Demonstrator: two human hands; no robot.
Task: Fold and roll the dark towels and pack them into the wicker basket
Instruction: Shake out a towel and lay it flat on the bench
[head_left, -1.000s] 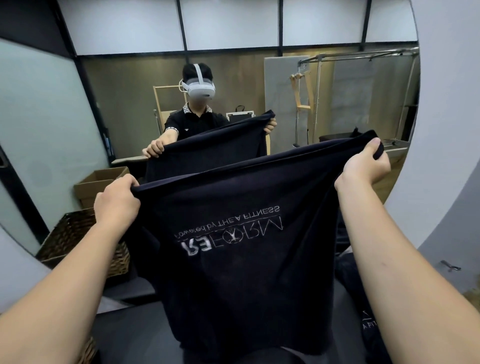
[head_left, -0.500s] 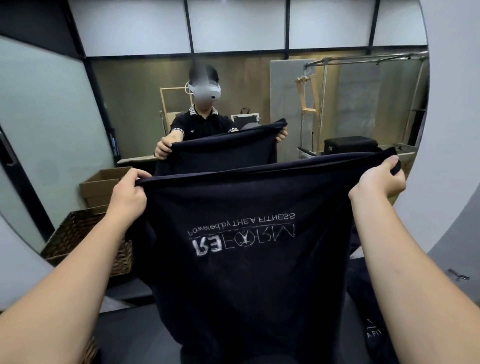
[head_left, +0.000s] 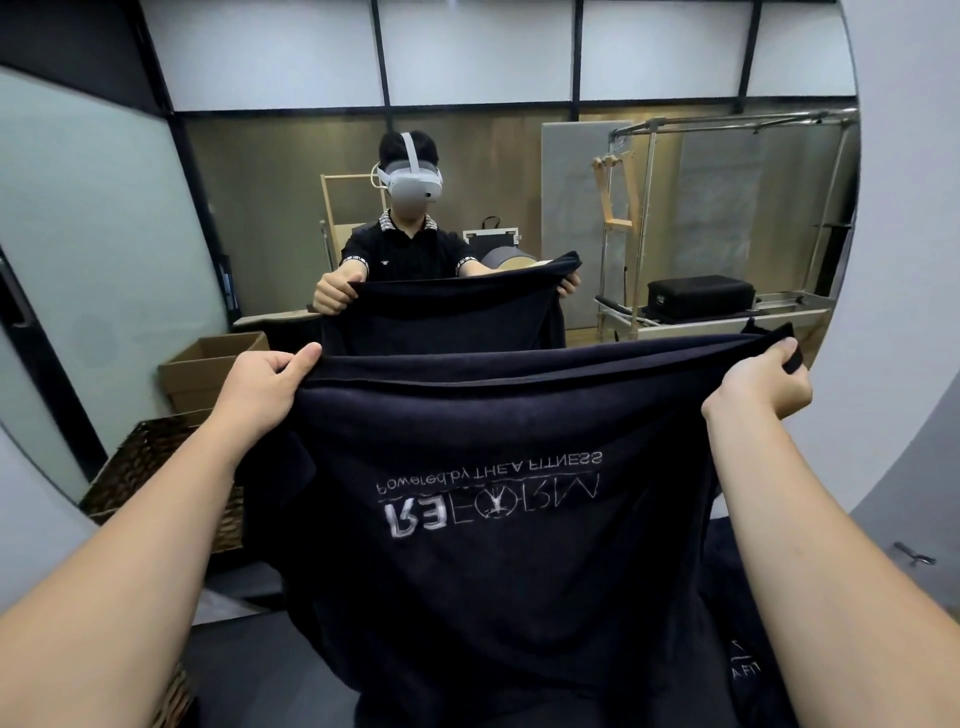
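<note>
So the dark towel (head_left: 498, 519) hangs mid-air in front of the person, left hand (head_left: 260, 387) and right hand (head_left: 758, 387) fingers pinched shut on its top corners. Looks soft, floppy, fairly hefty; corners seem the best hold.

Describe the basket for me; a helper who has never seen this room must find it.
Start at the large round mirror, then look down to its lower left edge. The basket is there, in front of a cardboard box. Unlike the smooth tan box, it is dark woven wicker.
</note>
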